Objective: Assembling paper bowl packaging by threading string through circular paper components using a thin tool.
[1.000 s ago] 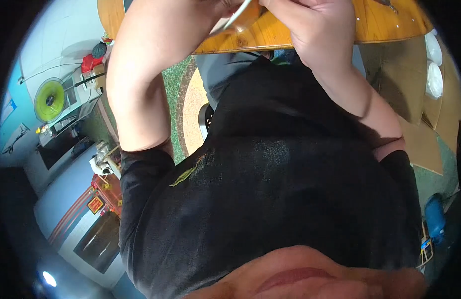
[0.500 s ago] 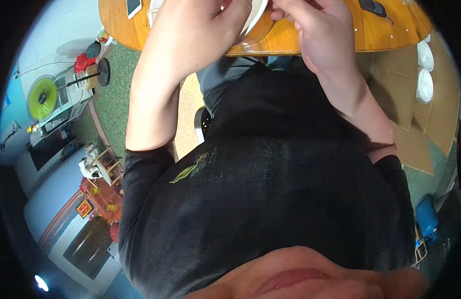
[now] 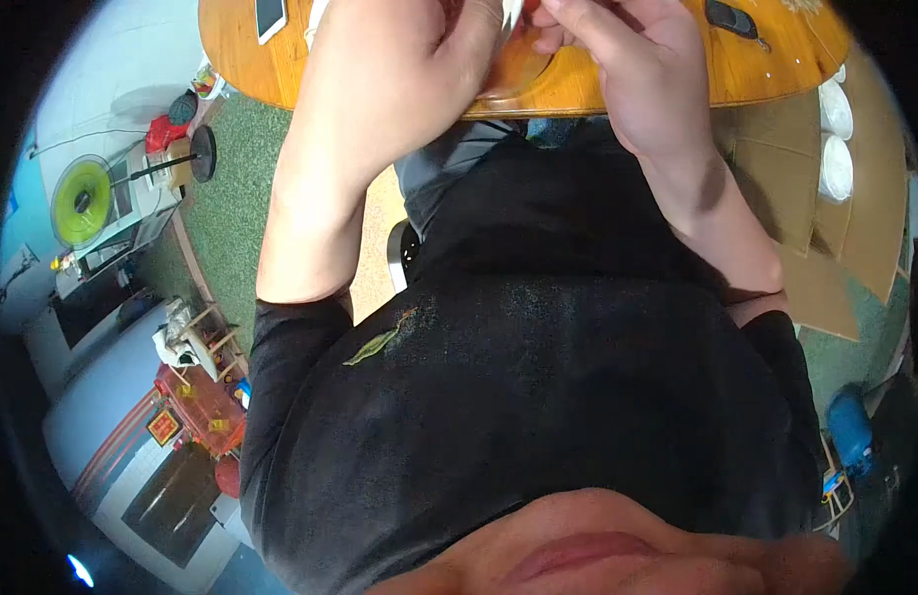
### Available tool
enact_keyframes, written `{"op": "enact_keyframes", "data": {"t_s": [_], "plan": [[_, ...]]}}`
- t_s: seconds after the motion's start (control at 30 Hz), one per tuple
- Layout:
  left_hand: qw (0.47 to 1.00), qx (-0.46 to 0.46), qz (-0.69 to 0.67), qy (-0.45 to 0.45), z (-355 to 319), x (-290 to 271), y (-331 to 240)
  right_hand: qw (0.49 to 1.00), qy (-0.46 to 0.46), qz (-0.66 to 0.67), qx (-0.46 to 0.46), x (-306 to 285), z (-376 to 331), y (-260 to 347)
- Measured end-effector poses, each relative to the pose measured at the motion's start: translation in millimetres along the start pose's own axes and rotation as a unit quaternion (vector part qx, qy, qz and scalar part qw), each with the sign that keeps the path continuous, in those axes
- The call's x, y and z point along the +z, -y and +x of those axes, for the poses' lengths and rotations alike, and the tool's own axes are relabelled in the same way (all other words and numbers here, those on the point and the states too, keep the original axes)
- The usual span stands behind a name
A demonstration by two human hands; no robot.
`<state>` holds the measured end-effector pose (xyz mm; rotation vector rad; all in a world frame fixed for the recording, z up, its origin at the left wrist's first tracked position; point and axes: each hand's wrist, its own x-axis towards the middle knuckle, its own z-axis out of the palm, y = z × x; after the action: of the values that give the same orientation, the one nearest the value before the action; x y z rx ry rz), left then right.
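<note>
My left hand [image 3: 434, 59] is over the near edge of the wooden table [image 3: 568, 94], with its thumb bent around a thin white piece with a curved edge [image 3: 512, 14]. Most of that piece lies behind the hand or past the picture's top, so its kind is unclear. Just right of it, my right hand [image 3: 655, 64] has its thumb and fingertips pressed together near the white edge. Whatever those fingertips pinch is too small or too hidden to make out. A round, see-through brownish surface [image 3: 523, 69] shows on the table below the white piece.
A phone [image 3: 271, 18] lies at the table's left, and a black key fob [image 3: 732, 18] at its right. Flattened cardboard [image 3: 776, 198] and white round stacks [image 3: 836, 169] are on the floor at right. A fan [image 3: 82, 201] stands at far left.
The white piece now shows as a narrower strip, turned more edge-on. My hands stay close together at nearly the same place, and the view has shifted slightly.
</note>
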<state>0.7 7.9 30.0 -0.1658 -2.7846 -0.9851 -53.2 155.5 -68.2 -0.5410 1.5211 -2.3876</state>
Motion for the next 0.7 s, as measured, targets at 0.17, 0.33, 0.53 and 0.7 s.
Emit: {"op": "enact_keyframes", "data": {"t_s": [0.17,0.33,0.53,0.7], "plan": [[0.999,-0.032,-0.006,-0.001,1.0,-1.1,-5.8,0.997,-0.012,-0.05,0.057,4.3,2.7,17.9],[0.997,-0.035,-0.073,0.004,-3.6,2.9,-1.0,0.994,0.058,0.095,-0.011,-4.5,8.0,1.7],[0.983,-0.067,-0.169,0.009,-7.3,3.4,7.7,0.985,0.049,0.144,-0.085,-0.5,3.4,2.9],[0.991,-0.077,-0.109,0.003,-6.9,-1.3,-1.3,0.999,-0.006,0.032,-0.007,0.2,1.0,25.3]]}}
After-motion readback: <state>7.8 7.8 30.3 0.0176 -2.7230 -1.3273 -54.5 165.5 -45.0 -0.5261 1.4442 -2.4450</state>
